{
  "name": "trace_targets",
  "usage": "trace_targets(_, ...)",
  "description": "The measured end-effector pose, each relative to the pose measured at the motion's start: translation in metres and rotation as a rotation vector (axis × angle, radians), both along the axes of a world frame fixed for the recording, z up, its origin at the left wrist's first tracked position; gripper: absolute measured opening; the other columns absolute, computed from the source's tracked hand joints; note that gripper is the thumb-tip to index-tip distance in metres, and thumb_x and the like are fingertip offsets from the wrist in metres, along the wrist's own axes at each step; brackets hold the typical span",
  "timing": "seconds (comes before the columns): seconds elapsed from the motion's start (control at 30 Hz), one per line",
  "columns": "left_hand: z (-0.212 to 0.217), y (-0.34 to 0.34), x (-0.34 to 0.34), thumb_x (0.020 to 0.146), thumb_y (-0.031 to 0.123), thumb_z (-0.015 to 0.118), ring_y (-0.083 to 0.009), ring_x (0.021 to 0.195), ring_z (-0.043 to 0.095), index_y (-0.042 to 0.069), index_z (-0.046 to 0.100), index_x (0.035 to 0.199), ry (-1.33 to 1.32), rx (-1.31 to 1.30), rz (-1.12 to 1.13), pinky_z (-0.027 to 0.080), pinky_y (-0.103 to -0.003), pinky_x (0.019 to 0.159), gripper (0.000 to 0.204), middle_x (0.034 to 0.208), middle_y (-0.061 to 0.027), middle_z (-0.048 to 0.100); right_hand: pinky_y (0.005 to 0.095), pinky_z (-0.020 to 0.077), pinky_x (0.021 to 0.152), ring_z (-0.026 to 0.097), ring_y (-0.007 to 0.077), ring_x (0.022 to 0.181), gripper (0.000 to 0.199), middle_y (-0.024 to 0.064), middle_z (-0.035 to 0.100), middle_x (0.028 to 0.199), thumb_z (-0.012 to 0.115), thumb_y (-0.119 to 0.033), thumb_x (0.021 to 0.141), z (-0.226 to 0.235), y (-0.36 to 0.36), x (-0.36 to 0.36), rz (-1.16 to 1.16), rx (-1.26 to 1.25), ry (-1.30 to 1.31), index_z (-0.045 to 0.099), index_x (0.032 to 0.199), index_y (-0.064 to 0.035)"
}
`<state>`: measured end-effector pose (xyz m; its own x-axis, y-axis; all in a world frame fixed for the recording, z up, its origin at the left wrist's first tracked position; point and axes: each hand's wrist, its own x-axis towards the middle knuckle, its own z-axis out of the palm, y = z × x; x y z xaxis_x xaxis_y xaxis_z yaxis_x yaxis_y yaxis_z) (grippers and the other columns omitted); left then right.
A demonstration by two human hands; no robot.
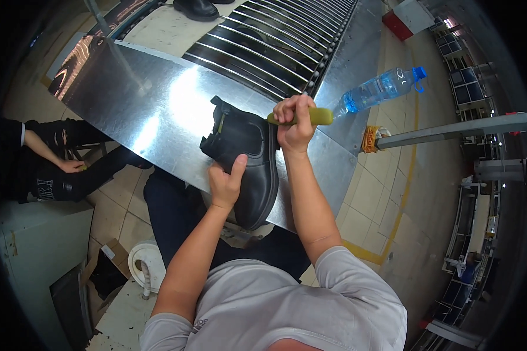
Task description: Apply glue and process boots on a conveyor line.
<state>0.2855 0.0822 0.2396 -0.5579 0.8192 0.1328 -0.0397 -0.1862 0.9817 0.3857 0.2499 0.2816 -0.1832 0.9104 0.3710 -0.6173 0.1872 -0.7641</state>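
Observation:
A black ankle boot (249,175) lies on its side on the shiny metal table, its toe toward me and its opening away. My left hand (223,186) grips it near the middle, thumb pressed on the upper; the other fingers are partly hidden. In a fist at the heel end, my right hand (297,124) holds a yellow-green bar (321,116), which sticks out both sides of the fingers. The bar's near end lies close to the heel edge of the sole; whether it touches, I cannot tell.
Beyond the metal table (129,88) runs a roller conveyor (263,44), with more black footwear (196,9) past it. A water bottle (380,90) lies to the right near a metal post (451,130). At left sits another person (70,158). A cardboard box (116,257) stands below.

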Motion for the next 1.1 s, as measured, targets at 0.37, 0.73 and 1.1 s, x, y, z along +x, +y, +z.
trace_targets(0.37, 0.003, 0.001, 0.000, 0.096, 0.024, 0.070, -0.0279, 0.087, 0.072, -0.005, 0.072, 0.101, 0.026, -0.024, 0.010, 0.053, -0.037, 0.079, 0.030, 0.096, -0.0167, 0.076, 0.0348, 0.0377, 0.059, 0.040, 0.0157, 0.055, 0.041, 0.0018, 0.040, 0.060, 0.049, -0.039, 0.108, 0.003, -0.027, 0.014, 0.009, 0.137, 0.028, 0.056, 0.085, -0.0048)
trace_targets(0.73, 0.002, 0.002, 0.001, 0.096, 0.025, 0.070, -0.0284, 0.086, 0.073, -0.005, 0.073, 0.103, 0.038, -0.011, 0.019, 0.053, -0.037, 0.079, 0.031, 0.094, -0.0169, 0.076, 0.0348, 0.0367, 0.057, 0.039, 0.0151, 0.052, 0.039, 0.0013, 0.039, 0.060, 0.050, -0.037, 0.107, 0.005, -0.039, 0.024, 0.098, 0.099, 0.052, 0.055, 0.085, -0.0057)
trace_targets(1.1, 0.005, -0.002, 0.001, 0.097, 0.029, 0.070, -0.0224, 0.087, 0.072, -0.005, 0.072, 0.104, 0.005, -0.044, 0.019, 0.053, -0.035, 0.079, 0.035, 0.095, -0.0141, 0.077, 0.0344, 0.0360, 0.054, 0.037, 0.0146, 0.051, 0.042, 0.0000, 0.038, 0.059, 0.052, -0.041, 0.107, 0.007, -0.091, 0.042, 0.104, 0.127, 0.045, 0.058, 0.087, -0.0045)
